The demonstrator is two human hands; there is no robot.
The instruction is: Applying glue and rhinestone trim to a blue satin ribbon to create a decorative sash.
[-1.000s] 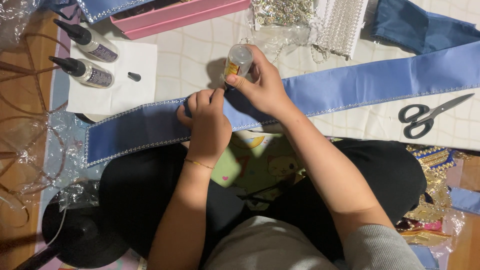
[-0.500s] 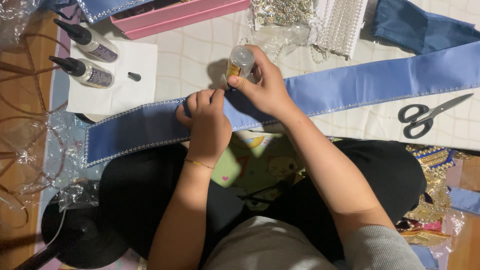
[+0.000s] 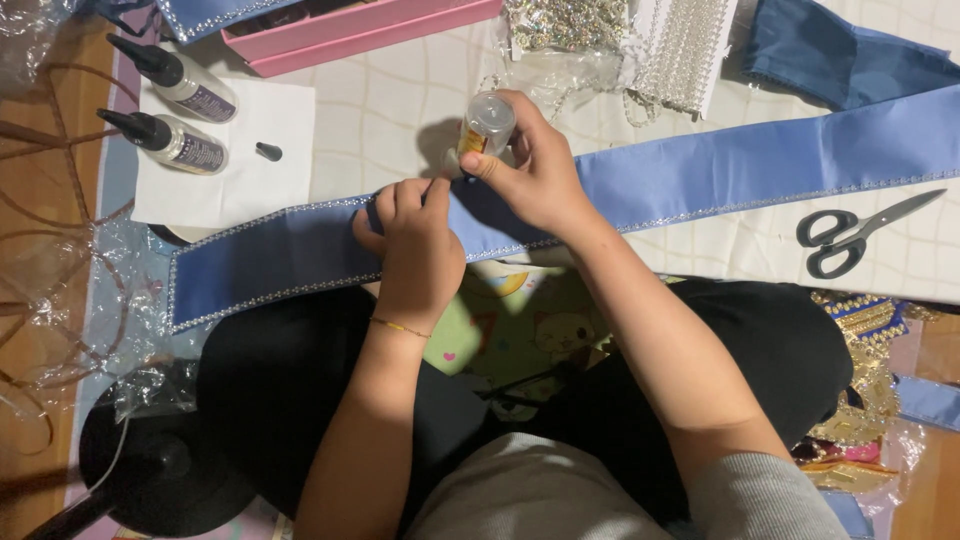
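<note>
A long blue satin sash (image 3: 760, 165) with a glittering trim along its edges lies across a white quilted mat and over my lap. My left hand (image 3: 410, 240) pinches the sash's upper edge at its middle, fingers curled on the fabric. My right hand (image 3: 535, 170) holds a small clear glue bottle (image 3: 487, 122) upside down, its tip at the trim just beside my left fingertips.
Two glue bottles with black nozzles (image 3: 170, 145) and a loose black cap (image 3: 268, 152) lie on white paper at the left. A pink box (image 3: 360, 30) and bead trims (image 3: 680, 50) sit at the back. Black scissors (image 3: 850, 235) lie at the right. A black lamp base (image 3: 150, 470) stands lower left.
</note>
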